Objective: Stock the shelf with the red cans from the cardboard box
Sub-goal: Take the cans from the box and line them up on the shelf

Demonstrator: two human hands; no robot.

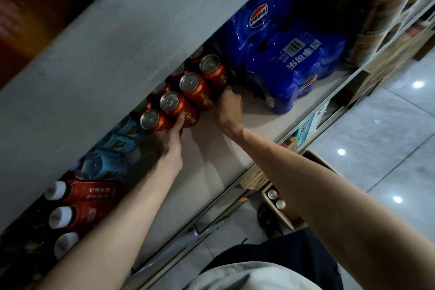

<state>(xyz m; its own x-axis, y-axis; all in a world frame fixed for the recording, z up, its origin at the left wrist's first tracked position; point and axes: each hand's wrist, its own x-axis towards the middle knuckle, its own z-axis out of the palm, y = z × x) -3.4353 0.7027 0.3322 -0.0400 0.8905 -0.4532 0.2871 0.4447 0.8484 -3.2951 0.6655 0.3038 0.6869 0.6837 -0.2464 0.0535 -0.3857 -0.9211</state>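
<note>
Eight red cans [188, 92] on shelf, two in cardboard box [286, 215], two Pepsi packs [294, 70]

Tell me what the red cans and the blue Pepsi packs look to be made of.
Red cans: likely metal, going by the silvery pull-tab tops; bodies printed glossy red. Blue Pepsi packs: apparently thin plastic shrink-wrap, shiny and creased, moulded tightly around whatever is inside.

Cans [188, 92] sitting mid-frame on the shelf [211, 160] — Pepsi packs [294, 73] lying right, cardboard box [282, 209] resting below.
</note>
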